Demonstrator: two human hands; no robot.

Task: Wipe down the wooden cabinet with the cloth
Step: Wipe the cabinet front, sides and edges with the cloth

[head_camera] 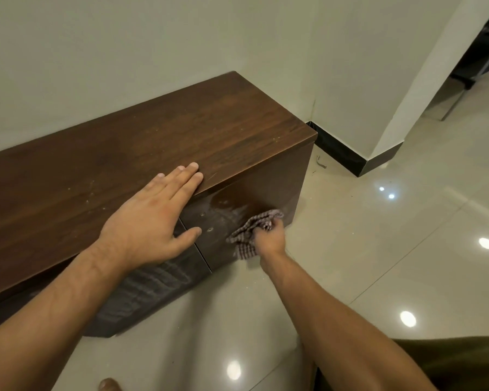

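A low, long, dark wooden cabinet [158, 131] stands against the wall, its top dusty with pale specks. My left hand [150, 218] lies flat and open on the front edge of the top, thumb hanging over the door. My right hand [268, 238] is closed on a checked grey cloth [251, 230] and presses it against the right door's front, low down. Wet smears show on the door just above the cloth. Two small holes sit near the seam between the doors.
Glossy pale floor tiles [378, 249] spread to the right and in front, with light reflections. A black skirting [339, 153] runs along the wall corner behind the cabinet's right end. A doorway opens at top right. My toe shows at the bottom edge.
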